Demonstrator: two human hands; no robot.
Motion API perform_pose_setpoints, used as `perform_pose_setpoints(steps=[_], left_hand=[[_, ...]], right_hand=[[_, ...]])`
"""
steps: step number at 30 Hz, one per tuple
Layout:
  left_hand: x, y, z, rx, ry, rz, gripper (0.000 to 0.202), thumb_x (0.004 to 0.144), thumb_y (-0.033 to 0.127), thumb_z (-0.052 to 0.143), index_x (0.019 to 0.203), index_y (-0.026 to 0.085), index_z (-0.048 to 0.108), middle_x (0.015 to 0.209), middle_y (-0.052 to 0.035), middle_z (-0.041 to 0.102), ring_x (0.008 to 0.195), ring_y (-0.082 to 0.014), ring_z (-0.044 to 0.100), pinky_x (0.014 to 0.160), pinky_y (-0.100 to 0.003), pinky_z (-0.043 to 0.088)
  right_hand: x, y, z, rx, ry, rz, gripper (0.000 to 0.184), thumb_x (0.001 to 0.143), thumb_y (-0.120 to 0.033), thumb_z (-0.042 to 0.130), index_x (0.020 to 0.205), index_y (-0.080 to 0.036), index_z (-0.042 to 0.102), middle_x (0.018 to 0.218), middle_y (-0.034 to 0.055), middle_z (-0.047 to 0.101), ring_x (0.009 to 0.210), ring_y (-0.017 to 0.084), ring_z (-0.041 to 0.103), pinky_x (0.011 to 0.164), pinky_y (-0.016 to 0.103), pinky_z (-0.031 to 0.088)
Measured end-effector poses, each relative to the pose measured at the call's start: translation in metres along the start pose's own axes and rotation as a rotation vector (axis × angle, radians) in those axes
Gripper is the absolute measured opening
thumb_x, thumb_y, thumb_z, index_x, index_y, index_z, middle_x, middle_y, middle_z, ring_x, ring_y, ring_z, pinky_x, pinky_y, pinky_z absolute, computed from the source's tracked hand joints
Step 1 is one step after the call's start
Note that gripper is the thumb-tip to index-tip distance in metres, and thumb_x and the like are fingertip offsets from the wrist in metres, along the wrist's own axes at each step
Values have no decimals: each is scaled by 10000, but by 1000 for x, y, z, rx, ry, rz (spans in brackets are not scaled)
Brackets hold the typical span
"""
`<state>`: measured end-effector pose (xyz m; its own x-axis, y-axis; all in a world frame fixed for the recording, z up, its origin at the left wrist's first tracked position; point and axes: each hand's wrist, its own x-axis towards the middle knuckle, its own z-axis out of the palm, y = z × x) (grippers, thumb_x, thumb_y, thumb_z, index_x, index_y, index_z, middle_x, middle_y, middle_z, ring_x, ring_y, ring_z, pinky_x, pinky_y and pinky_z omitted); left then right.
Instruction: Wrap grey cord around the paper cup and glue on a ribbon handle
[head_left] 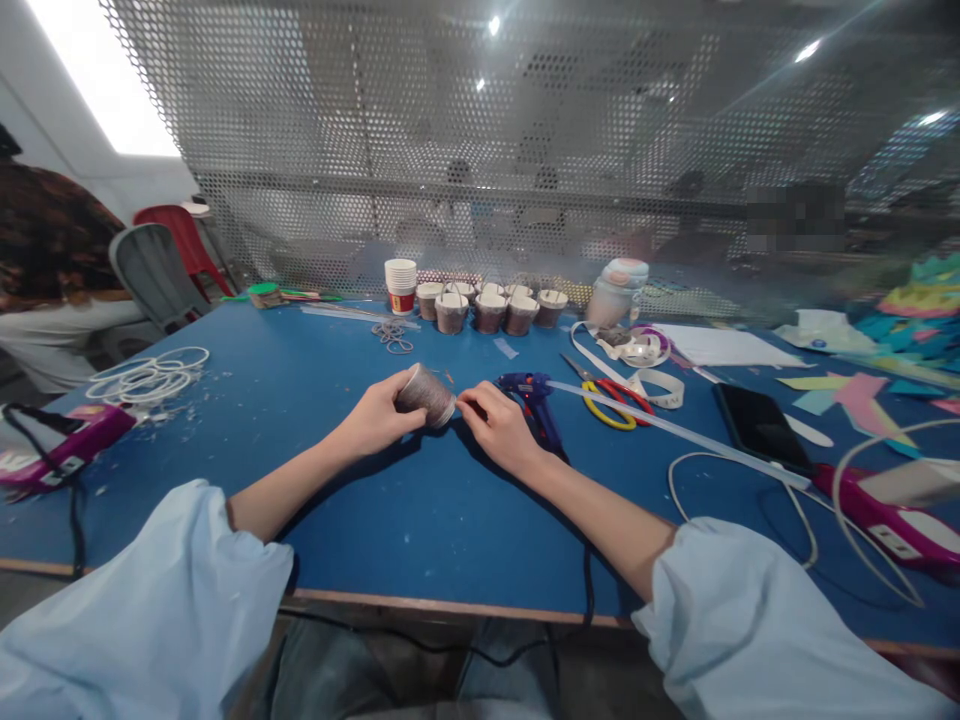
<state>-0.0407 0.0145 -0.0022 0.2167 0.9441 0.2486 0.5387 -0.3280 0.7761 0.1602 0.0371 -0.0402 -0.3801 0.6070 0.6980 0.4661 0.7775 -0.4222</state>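
Observation:
My left hand (379,415) is wrapped round a small glitter-covered paper cup (426,394), held on its side just above the blue table (315,500). The fingertips of my right hand (495,428) are pinched at the cup's rim; whether they hold anything small there I cannot make out. A blue glue gun (534,396) lies right behind my right hand. Further back stands a row of several similar covered cups (491,308) beside a stack of plain white cups (400,284).
Yellow and red scissors (611,402), white strips (645,370), a dark phone (757,425), coloured paper pieces (855,392) and a pink glue gun (892,520) lie to the right. Another pink tool (64,450) and white rings (154,375) are left. A perforated screen (525,150) backs the table. A seated person (45,260) is far left.

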Motion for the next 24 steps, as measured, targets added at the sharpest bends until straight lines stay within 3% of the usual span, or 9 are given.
perform_pose_setpoints(steps=[16,24], left_hand=[[0,-7,-3,-33,-40,117,269,700,185,548,963,140,586,820,-5,596,741,-146,573,708,-270,469],[1,-10,-4,-52,-68,137,285,702,197,550,976,138,604,786,11,573,676,-121,538,642,-247,450]], right_hand=[[1,0,-2,2,-7,16,154,935,-207,465,851,-197,593,801,48,576,754,176,564,722,304,452],[0,2,-1,11,-12,23,146,931,-196,468,845,-194,585,803,46,576,760,177,563,723,303,449]])
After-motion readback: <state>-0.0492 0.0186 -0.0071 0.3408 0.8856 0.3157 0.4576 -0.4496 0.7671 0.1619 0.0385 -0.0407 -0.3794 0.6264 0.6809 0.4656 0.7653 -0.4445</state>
